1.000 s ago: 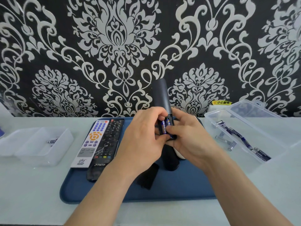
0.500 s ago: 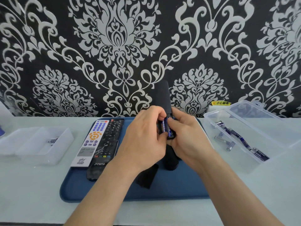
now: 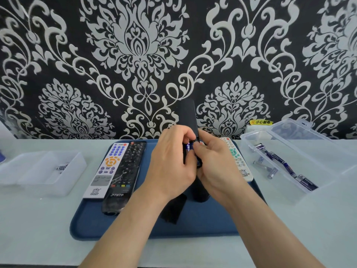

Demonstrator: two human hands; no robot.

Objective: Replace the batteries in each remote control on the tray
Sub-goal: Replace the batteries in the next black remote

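Observation:
Above the blue tray (image 3: 202, 225) I hold a black remote (image 3: 188, 115) upright, its back toward me and its battery bay uncovered. My left hand (image 3: 170, 167) grips the remote's left side, thumb by the blue batteries (image 3: 188, 147) in the bay. My right hand (image 3: 216, 167) wraps the right side and its fingertips pinch at the batteries. A black battery cover (image 3: 173, 209) lies on the tray under my left wrist. A white remote (image 3: 107, 169) and a black THTF remote (image 3: 125, 175) lie at the tray's left; another white remote (image 3: 239, 163) lies at its right.
An open clear plastic box (image 3: 289, 171) with several blue batteries stands on the right of the pale table. A second clear box (image 3: 42, 171) on the left holds a battery or two. Patterned black-and-white wallpaper rises directly behind the table.
My hands have shifted slightly on the remote, with my right fingertips moving up over the batteries in the bay. The white remote at the tray's right is now visible.

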